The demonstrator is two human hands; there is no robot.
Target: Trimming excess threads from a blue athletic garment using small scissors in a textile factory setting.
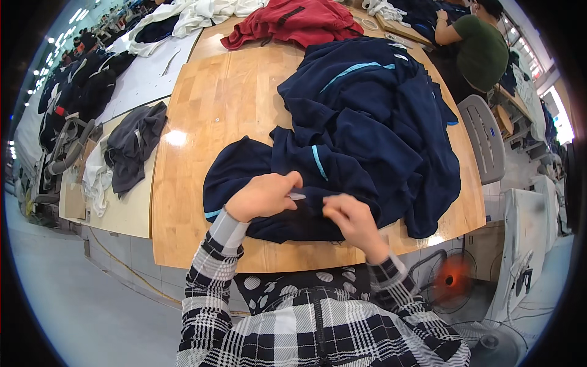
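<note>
A navy blue garment (367, 134) with light blue stripes lies in a large rumpled heap on the wooden table in front of me. My left hand (262, 194) is closed over its near part, thumb and fingers pinching a small white piece (297, 196) that looks like a label. Just to the right, my right hand (353, 221) is held over the same navy cloth, its fingers drawn together and slightly blurred. What those fingers hold, if anything, is hidden.
The wooden table (229, 92) carries a red garment (293, 23) at its far side. Grey clothing (136, 147) lies on a side table at left. A grey chair (483, 137) stands at right, near a person in a green shirt (483, 52). A fan (451, 280) is below the right edge.
</note>
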